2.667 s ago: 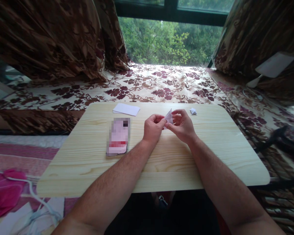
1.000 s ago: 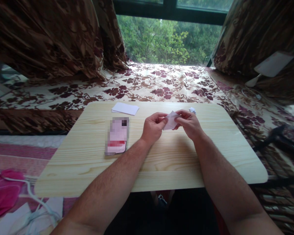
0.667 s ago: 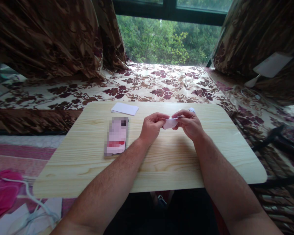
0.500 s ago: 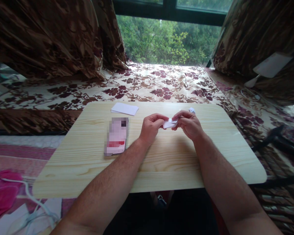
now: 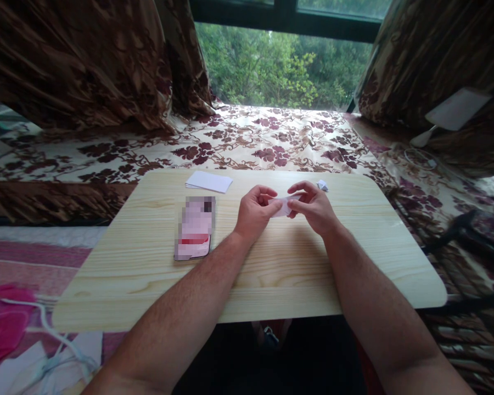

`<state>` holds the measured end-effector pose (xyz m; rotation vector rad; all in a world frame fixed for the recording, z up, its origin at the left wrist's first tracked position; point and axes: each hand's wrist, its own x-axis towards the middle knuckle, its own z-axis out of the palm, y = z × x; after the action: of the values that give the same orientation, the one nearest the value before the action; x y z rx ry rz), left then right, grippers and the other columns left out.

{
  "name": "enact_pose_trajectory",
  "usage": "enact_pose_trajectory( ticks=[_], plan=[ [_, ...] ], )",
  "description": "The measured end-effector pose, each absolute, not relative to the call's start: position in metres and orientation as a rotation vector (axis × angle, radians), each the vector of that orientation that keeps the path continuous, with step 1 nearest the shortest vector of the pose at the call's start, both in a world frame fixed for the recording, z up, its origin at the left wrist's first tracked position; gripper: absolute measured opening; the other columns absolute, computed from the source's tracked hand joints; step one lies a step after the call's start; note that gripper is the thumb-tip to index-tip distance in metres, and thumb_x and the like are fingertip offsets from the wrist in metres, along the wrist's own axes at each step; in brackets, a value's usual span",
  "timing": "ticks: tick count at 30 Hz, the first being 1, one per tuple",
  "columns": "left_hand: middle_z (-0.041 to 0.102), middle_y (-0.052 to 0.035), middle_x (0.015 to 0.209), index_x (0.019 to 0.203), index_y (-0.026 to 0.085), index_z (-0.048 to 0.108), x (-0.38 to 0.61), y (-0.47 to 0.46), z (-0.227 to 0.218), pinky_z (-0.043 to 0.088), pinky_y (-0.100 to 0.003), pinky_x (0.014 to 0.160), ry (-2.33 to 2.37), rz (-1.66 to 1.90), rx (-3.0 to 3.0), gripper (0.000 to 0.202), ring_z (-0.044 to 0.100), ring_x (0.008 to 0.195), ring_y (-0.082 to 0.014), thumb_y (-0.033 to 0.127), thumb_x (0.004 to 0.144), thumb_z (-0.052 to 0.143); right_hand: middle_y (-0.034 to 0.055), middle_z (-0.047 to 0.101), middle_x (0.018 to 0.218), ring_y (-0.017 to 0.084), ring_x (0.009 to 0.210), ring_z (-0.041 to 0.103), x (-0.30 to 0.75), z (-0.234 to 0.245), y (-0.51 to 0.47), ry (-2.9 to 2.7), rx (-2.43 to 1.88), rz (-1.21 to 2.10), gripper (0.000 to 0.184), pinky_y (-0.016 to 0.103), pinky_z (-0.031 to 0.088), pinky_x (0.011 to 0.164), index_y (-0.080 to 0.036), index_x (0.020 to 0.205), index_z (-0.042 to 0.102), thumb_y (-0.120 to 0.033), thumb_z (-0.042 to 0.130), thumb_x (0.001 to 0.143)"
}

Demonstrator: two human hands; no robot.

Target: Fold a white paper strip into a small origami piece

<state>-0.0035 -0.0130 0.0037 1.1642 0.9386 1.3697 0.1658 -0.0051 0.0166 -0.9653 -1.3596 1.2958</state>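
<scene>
A small piece of white folded paper is held just above the light wooden table, near its middle. My left hand pinches the paper's left end between thumb and fingers. My right hand pinches its right end the same way. Most of the paper is hidden by my fingers.
A phone lies flat to the left of my hands. A stack of white paper sheets sits at the table's far edge, and a tiny folded paper shape lies beyond my right hand. A floral cloth and curtains surround the table.
The paper stood up as a pointed flap 2.7 s ago. It has since been turned down flat and narrow between both hands, which stay close together over the same spot.
</scene>
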Motion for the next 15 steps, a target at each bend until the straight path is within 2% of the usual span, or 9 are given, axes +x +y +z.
enact_pose_trajectory(
  ticks=[10,15],
  plan=[
    [0.069,-0.0022,0.071,0.088,0.016,0.064,-0.0027,-0.0132,0.0016,0.049,-0.024,0.055,0.963,1.305,1.207,0.029,0.063,0.061,-0.0142,0.029,0.068,0.08,-0.0026,0.069,0.067,0.011,0.052,0.06,0.1639,0.0139,-0.0028,-1.373,-0.963,1.257,0.038,0.024,0.05,0.05,-0.017,0.1,0.062,-0.027,0.079,0.068],
    [0.069,-0.0027,0.069,0.087,0.016,0.064,-0.0015,-0.015,0.003,0.046,-0.023,0.051,1.017,1.249,1.305,0.028,0.063,0.058,-0.0138,0.029,0.068,0.079,-0.0029,0.067,0.066,0.011,0.054,0.058,0.1624,0.0122,-0.0031,-1.404,-0.986,1.195,0.034,0.024,0.048,0.051,-0.016,0.098,0.065,-0.024,0.078,0.068]
  ],
)
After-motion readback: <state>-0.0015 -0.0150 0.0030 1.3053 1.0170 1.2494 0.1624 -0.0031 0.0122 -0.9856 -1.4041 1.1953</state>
